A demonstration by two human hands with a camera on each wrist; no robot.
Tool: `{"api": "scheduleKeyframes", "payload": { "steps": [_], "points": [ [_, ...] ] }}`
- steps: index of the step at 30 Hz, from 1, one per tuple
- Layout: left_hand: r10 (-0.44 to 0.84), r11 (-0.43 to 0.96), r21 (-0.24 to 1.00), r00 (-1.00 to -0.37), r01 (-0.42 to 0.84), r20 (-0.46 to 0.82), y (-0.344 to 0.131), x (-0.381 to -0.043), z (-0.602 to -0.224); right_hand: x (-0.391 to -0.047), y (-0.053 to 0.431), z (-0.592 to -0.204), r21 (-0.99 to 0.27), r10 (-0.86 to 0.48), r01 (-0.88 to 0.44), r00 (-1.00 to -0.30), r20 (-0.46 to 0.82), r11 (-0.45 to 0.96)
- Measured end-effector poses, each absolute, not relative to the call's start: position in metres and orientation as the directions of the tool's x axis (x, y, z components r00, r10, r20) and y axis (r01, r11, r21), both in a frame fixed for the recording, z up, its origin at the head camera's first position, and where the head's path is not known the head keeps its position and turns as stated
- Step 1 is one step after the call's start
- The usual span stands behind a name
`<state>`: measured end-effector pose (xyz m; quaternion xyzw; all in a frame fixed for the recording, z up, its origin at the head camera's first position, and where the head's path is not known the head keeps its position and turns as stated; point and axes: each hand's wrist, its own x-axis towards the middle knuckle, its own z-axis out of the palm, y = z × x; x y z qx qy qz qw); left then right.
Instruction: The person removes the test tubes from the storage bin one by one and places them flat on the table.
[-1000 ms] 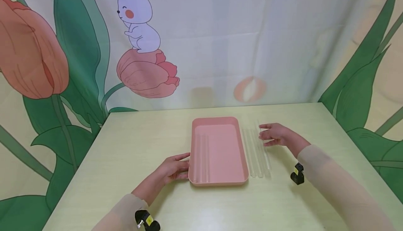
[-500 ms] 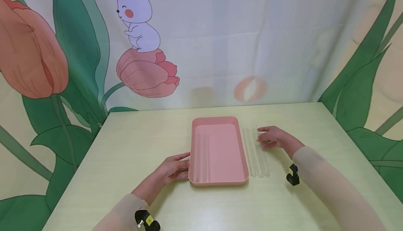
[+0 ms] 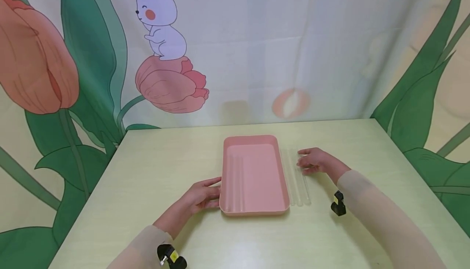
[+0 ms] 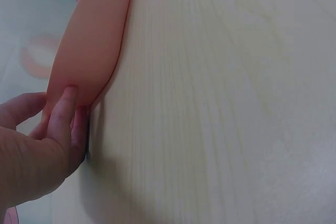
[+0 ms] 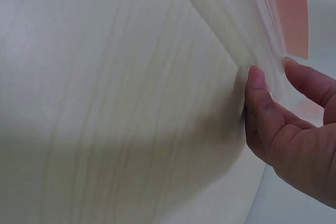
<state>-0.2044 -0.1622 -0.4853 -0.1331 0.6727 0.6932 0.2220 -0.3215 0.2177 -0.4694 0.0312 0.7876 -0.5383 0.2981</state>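
Note:
A shallow pink tray [image 3: 261, 171] lies on the table, with a few clear tubes [image 3: 235, 183] side by side along its left inside. Fingertips of my left hand [image 3: 202, 195] touch the tray's left outer wall; in the left wrist view the fingers [image 4: 65, 111] rest against that wall near the rim. Right of the tray, more long clear tubes [image 3: 298, 187] lie lengthwise beside it. My right hand [image 3: 318, 161] is at the outermost tube [image 3: 306, 189], near its far half. The right wrist view shows thumb and fingers [image 5: 255, 80] on either side of clear tubing.
The pale wood-grain table [image 3: 165, 155] extends on all sides of the tray. Behind it hangs a cloth backdrop [image 3: 235, 49] with tulips and a rabbit. Black wrist cameras [image 3: 338, 203] sit on both sleeves.
My right hand has shifted left toward the tray, and the outermost clear tube has moved left with it, closer to the others. The left hand and the tray stay put.

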Motion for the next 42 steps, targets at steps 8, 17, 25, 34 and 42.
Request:
{"api": "scheduleKeyframes", "payload": {
  "steps": [8, 17, 25, 34, 42],
  "points": [
    [0.151, -0.020, 0.876, -0.868, -0.482, -0.474, -0.163, -0.202, -0.488, -0.319, 0.211, -0.471, -0.818, -0.264, 0.359, -0.822, -0.505, 0.449],
    [0.149, -0.029, 0.875, -0.868, -0.482, -0.473, -0.163, -0.201, -0.491, -0.317, 0.206, -0.471, -0.807, -0.250, 0.350, -0.825, -0.506, 0.476],
    [0.145, -0.020, 0.875, -0.868, -0.483, -0.476, -0.161, -0.201, -0.488, -0.317, 0.204, -0.470, -0.806, -0.239, 0.338, -0.836, -0.494, 0.486],
    [0.128, -0.018, 0.874, -0.868, -0.486, -0.480, -0.161, -0.205, -0.488, -0.318, 0.200, -0.469, -0.800, -0.227, 0.312, -0.849, -0.477, 0.513],
    [0.140, -0.015, 0.877, -0.869, -0.480, -0.474, -0.162, -0.204, -0.486, -0.322, 0.198, -0.472, -0.777, -0.211, 0.314, -0.846, -0.490, 0.546]
  ]
}}
